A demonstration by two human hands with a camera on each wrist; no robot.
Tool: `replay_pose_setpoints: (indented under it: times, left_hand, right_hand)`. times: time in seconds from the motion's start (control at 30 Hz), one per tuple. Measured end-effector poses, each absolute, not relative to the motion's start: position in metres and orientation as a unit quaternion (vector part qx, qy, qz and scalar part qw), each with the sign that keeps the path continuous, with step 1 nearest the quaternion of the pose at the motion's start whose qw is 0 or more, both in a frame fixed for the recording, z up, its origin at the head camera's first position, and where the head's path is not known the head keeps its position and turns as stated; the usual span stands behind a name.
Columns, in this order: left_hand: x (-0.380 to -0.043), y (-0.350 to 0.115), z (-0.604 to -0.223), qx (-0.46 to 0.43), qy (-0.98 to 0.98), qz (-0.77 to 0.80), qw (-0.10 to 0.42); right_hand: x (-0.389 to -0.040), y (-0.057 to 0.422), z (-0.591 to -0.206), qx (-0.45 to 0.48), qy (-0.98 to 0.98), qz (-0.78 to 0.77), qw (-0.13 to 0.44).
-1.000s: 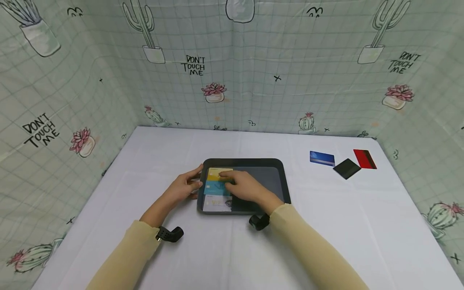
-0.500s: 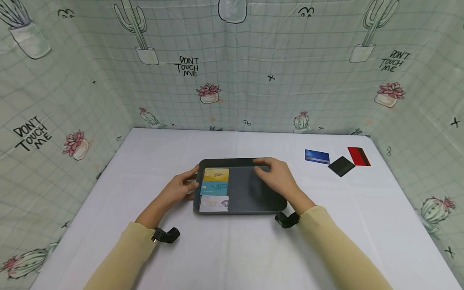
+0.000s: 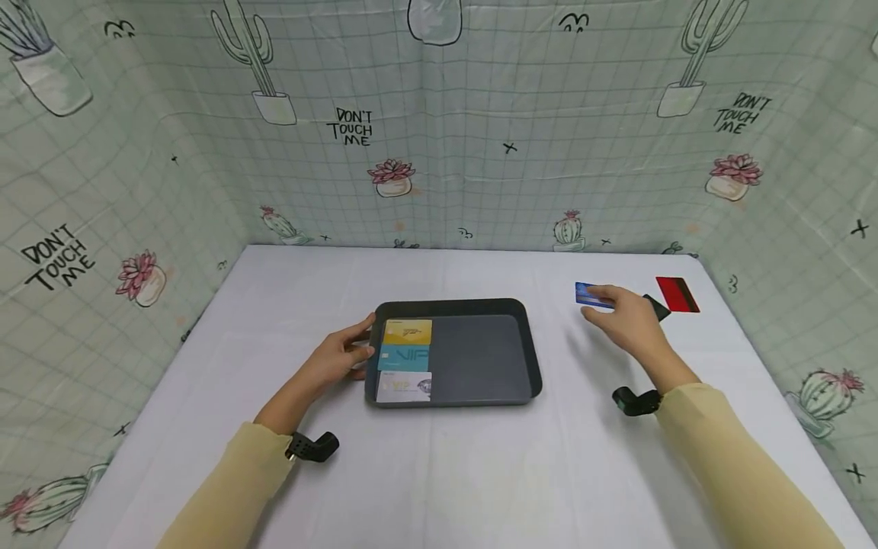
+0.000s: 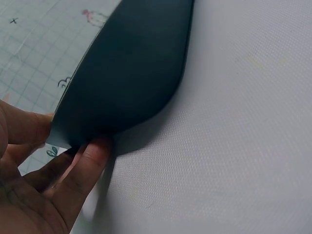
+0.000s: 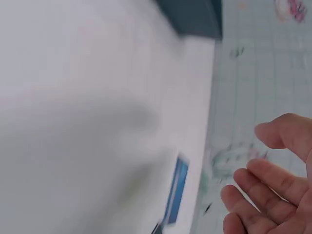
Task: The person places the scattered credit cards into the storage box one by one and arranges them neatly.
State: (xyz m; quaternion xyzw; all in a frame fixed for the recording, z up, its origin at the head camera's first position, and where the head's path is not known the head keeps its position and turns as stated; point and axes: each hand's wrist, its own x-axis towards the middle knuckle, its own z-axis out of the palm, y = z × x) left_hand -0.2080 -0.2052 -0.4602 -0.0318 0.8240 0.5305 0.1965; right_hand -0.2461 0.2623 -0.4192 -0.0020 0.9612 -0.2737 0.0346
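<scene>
My left hand (image 3: 338, 356) holds the left wall of a dark grey tray (image 3: 449, 307), thumb and fingers at its rim and underside in the left wrist view. A yellow card (image 3: 408, 332), a teal VIP card (image 3: 404, 357) and a white card (image 3: 404, 386) lie in a column along the tray's left side. My right hand (image 3: 631, 324) is over the far right of the table, its fingertips overlapping a blue card (image 3: 588, 294). In the right wrist view, that hand's thumb and fingers are spread apart with nothing between them.
Behind the right hand a black card (image 3: 657, 306) is partly hidden. A red card (image 3: 677, 294) with a dark stripe lies beside it. The white table (image 3: 473, 473) meets a printed cloth backdrop (image 3: 466, 191) at the back and sides.
My right hand has left the yellow card in the tray and moved right to the blue card. My left hand stays at the tray's left side. The head view has shifted slightly.
</scene>
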Motion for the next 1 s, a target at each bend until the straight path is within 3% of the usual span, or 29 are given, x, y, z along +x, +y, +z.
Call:
replay_pose_setpoints:
  times: [0.4,0.73,1.0]
  left_hand:
    - [-0.207,-0.211,-0.460,-0.037,0.829,0.526,0.188]
    - [-0.209,-0.203,-0.461,-0.027,0.834,0.521,0.182]
    - [-0.209,-0.202,-0.462,-0.034,0.829,0.527,0.186]
  right_hand:
    - [-0.270,0.339,-0.463,0.092,0.961,-0.256,0.054]
    - [-0.272,0.374,-0.479,0.077,0.968,-0.232,0.059]
    - [-0.268,0.374,-0.476,0.047,0.976,-0.200,0.065]
